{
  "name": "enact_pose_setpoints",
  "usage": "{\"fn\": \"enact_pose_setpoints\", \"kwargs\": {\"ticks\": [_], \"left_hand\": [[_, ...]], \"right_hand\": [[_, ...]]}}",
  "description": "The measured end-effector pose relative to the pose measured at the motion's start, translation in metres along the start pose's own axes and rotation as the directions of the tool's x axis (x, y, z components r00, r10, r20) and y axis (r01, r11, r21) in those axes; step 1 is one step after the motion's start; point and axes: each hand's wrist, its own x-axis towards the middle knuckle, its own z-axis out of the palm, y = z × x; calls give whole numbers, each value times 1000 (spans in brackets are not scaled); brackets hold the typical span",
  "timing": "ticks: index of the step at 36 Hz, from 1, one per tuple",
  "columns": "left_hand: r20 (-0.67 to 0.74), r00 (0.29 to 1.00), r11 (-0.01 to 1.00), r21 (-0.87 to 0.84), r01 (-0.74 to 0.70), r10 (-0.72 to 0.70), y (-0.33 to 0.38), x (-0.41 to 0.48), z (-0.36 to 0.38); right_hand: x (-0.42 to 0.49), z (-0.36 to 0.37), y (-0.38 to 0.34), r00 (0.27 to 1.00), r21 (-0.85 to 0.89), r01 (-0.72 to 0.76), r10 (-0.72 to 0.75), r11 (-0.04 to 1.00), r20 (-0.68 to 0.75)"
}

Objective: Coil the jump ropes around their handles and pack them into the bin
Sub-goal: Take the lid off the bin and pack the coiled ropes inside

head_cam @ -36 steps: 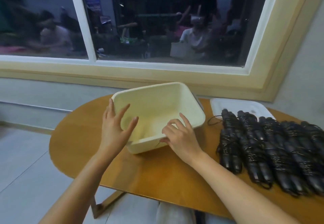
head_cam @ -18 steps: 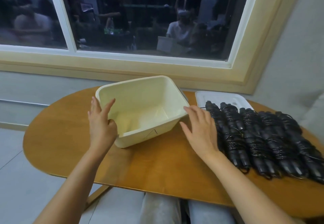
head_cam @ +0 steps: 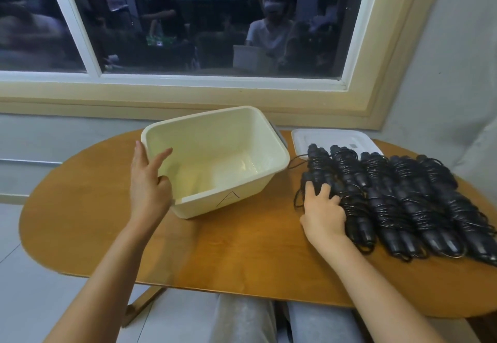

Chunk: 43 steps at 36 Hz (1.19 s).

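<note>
Steadying the bin (head_cam: 228,197) just to its right, the left hand (head_cam: 149,184) rests straight-fingered against the near corner; nothing is packed yet. The right hand (head_cam: 324,211) lays spread fingers on the nearest jump ropes (head_cam: 403,195), apparently all coiled, lined up rightward across the worktop (head_cam: 242,248).

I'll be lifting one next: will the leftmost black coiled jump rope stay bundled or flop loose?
Likely stays stiff: the black coiled jump rope is wound tightly round its handles. Stray loops at its left may snag or unwind.
</note>
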Motion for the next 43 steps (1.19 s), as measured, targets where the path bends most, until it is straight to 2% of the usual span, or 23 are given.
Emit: {"fn": "enact_pose_setpoints", "kwargs": {"ticks": [2,4,5,8,10,15,18,20,24,28,32,38,40,43], "left_hand": [[6,1000,1000,7,0,0,-1,1,0],[6,1000,1000,7,-4,4,0,2,1],[6,1000,1000,6,-1,1,0,2,1],[8,1000,1000,7,4,-4,3,3,3],[18,1000,1000,7,-6,6,4,3,5],[39,998,999,0,-54,54,7,3,14],[32,995,995,-21,-92,93,10,1,19],[37,993,993,-29,-115,116,11,-1,22],[29,992,990,-73,-121,123,15,-3,27],[21,991,987,-102,-127,130,18,-5,29],[34,986,982,-96,-160,164,22,-10,30],[51,976,974,-85,-208,213,21,-14,35],[52,973,972,-86,-218,223,19,-15,36],[46,975,973,-92,-214,219,16,-17,36]], "right_hand": [[1,-4,9,999,176,-3,-4,984,42],[2,-7,22,998,409,-31,3,912,69],[2,-10,28,995,535,-62,12,843,96],[-3,-20,44,985,828,-166,48,536,167],[-7,-29,51,986,902,-163,83,400,142],[-8,-69,54,992,973,14,119,232,-43],[-6,-99,41,993,991,113,32,67,-115],[1,-113,23,991,994,106,-77,0,-106],[19,-121,-31,956,999,5,-292,37,6],[36,-111,-79,909,990,-37,-406,137,90],[51,-93,-116,884,959,-27,-441,282,155],[56,-61,-158,886,851,86,-430,518,172],[56,-54,-163,893,833,100,-418,545,167],[58,-47,-163,887,851,118,-440,512,142]]}}
